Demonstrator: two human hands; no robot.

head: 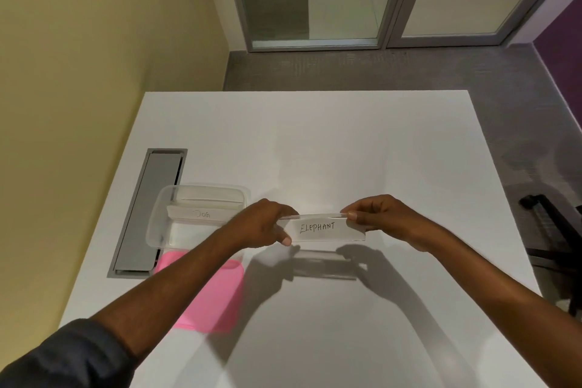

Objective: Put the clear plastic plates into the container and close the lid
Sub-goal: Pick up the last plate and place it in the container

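Both hands pinch the "ELEPHANT" plate by its ends, left hand and right hand closed on it, keeping it level above the bench. The open container waits at nine o'clock, the pink lid at seven, probably for closing later.

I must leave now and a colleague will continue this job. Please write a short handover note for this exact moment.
Left hand and right hand: each pinches one end of the clear plastic plate labelled ELEPHANT, held above the white table.
Clear rectangular plastic container: open, at table left; the clear plate labelled DOG is already inside.
Pink lid: flat on the table, in front of the container.
Left: put the ELEPHANT plate in, then close the lid.
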